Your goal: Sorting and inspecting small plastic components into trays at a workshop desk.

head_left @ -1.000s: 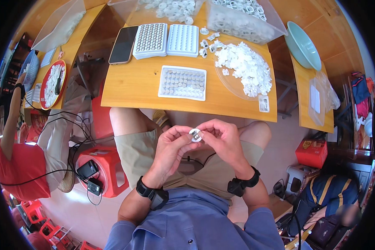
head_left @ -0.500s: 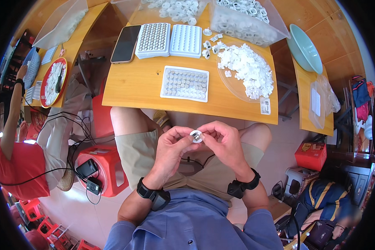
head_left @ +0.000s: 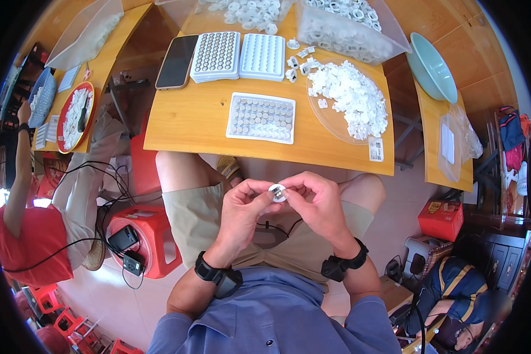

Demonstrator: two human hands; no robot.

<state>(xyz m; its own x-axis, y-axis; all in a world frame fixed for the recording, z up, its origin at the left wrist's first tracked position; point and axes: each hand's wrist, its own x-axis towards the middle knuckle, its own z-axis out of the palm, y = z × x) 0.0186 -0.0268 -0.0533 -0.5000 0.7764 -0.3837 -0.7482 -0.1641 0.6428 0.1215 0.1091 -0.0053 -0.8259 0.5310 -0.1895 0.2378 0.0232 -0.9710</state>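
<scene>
Above my lap, just off the table's front edge, both hands pinch one small round white plastic part (head_left: 277, 192) with a dark and metallic middle. My left hand (head_left: 243, 207) grips its left side between thumb and fingers. On its right side my right hand (head_left: 314, 199) has thumb and fingertips closed, partly covering it. Nearest on the table lies a white tray (head_left: 289, 140) with rows of silver, coin-like discs; its front rows look white. To its right, a clear round tray (head_left: 320, 121) bears a heap of small white plastic pieces.
Behind are a phone (head_left: 176, 62), stacked trays (head_left: 215, 76) of round metal pieces, a white tray (head_left: 262, 75) and a clear bin (head_left: 348, 47) of parts. A red stool (head_left: 170, 236) with adapters and cables stands left. A co-worker in red (head_left: 35, 239) sits far left.
My hands and the white part look almost unmoved. The co-worker at the left has shifted a little, and the person at the lower right has moved slightly.
</scene>
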